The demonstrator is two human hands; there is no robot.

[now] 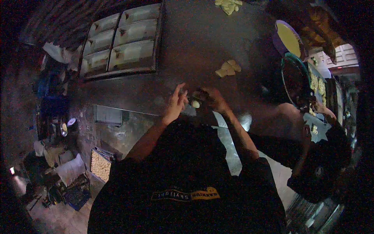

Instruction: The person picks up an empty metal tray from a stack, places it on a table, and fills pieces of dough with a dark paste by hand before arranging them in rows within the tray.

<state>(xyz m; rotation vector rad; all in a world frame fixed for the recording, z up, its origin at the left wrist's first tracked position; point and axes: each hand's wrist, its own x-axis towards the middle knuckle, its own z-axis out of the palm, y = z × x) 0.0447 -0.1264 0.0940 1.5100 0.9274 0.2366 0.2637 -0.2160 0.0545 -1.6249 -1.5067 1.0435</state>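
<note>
One left hand (178, 102) and one right hand (216, 100) show at the centre of the frame, with one small pale dough piece (195, 104) between them. Two dough heaps (228, 69) lie at upper centre, their pieces too blurred to count. Six rectangular tins (134, 54) fill the upper left; two basins, one purple (277, 41), one teal-rimmed (284, 78), the upper right.

Looks like a sm., dim bakery workrm. Evid.: lg. worktable (191, 43) w/ pale dough bit (196, 104) at ctr., dough lumps (228, 68) at 1 o'clock, six-part tray (113, 45) at 11, purple basin (278, 40) w/ yellow stuff (290, 40) at 2, more pale pcs. (321, 86) laid out btwn 2 & 3, a batch of sm. round ones (100, 165) at 8, plus co-worker (319, 163) btwn 3 & 4.
</note>
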